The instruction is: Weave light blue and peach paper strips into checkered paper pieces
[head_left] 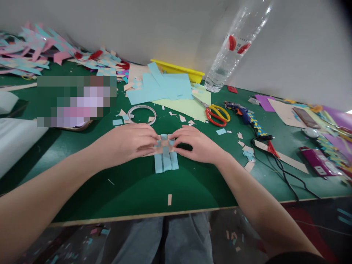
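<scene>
A small weave of light blue and pale peach paper strips [166, 157] lies on the green table in front of me. Its blue ends point towards me, side by side. My left hand [129, 141] comes from the left with its fingers closed on the peach ends at that side. From the right, the thumb and fingers of my right hand [194, 143] pinch the opposite edge. The fingertips partly cover the crossing strips. Beyond my left hand lies a roll of clear tape [142, 115]. Scissors [216, 113] with red and yellow handles rest past my right hand.
Blue paper sheets [162, 88], a yellow tray [178, 70] and a leaning water bottle [229, 47] stand at the back. Paper strips [35, 47] pile up back left, near a blurred phone-like object [79, 106]. A purple pack [320, 161] and black cord [283, 170] lie right.
</scene>
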A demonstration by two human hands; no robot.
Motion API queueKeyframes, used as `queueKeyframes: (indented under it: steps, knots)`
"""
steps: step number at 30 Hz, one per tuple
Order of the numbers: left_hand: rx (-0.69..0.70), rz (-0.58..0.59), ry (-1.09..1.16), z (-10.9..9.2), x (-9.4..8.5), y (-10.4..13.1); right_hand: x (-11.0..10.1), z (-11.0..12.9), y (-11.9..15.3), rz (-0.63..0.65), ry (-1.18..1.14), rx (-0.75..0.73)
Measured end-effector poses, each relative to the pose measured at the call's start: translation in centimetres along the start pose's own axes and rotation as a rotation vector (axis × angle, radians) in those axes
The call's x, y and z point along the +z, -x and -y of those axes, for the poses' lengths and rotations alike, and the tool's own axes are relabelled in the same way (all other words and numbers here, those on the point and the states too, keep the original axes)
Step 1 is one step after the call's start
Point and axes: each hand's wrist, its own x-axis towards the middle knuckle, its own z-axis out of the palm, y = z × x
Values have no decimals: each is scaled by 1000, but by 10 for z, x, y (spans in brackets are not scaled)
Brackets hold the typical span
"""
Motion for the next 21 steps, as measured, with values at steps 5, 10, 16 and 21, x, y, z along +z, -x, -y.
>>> queueKeyframes:
  steps: [5,10,16,21]
  knots:
    - [-117,69,6,0,3,5,2,1,0,8,27,22]
    - [-163,72,41,-1,2,5,7,6,-2,-29,101,34]
    - [-145,54,57,-1,2,5,13,9,-2,2,134,1]
    - [-151,69,17,-3,0,5,13,8,-1,39,127,5]
